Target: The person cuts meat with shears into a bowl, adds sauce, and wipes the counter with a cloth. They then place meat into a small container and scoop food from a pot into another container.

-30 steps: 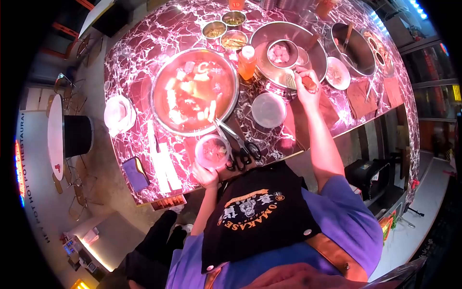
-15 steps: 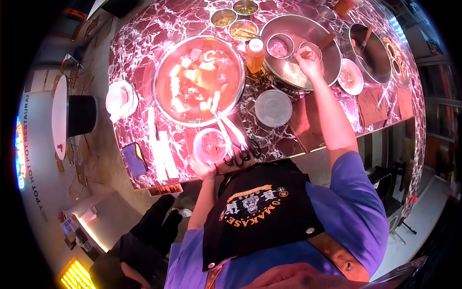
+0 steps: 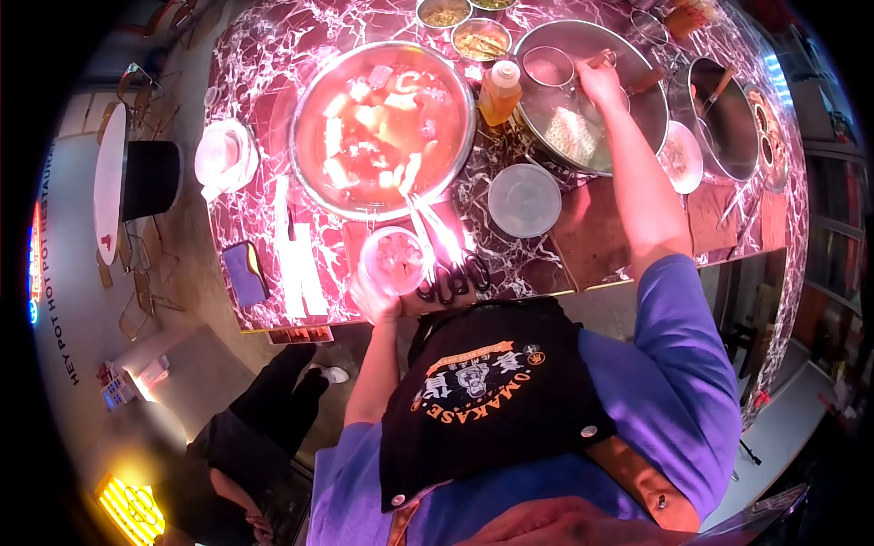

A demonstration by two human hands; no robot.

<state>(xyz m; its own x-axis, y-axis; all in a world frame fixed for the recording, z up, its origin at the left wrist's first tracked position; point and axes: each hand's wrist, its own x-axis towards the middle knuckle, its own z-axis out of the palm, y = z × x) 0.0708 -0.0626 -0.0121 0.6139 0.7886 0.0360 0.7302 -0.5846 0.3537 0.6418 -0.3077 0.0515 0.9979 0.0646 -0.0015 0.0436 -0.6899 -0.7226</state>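
Observation:
My left hand (image 3: pixel 372 297) is wrapped round a clear round plastic tub (image 3: pixel 393 261) with pinkish pieces of food in it, at the table's front edge. Several scissors or tongs with black loop handles (image 3: pixel 452 278) lie just right of the tub. My right hand (image 3: pixel 601 82) reaches into a large steel pot (image 3: pixel 657 136), fingers curled closed near its far side. What they grip is too small and blurred to name. Beside them in the pot is a small round strainer or bowl (image 3: pixel 548 67). A pale, grainy heap (image 3: pixel 572 133) lies lower in the pot.
A wide steel basin (image 3: pixel 304 173) of reddish broth and food stands left. Between the vessels are a sauce bottle (image 3: pixel 500 93) and a lidded round tub (image 3: pixel 524 201). Another steel pot (image 3: pixel 748 164) and a white bowl (image 3: pixel 683 159) stand right. A person in dark clothes (image 3: pixel 250 437) is lower left.
The view has shifted, so the table sits higher in it. My right hand has moved farther into the pot, closer to the small round vessel. My left hand still holds the tub.

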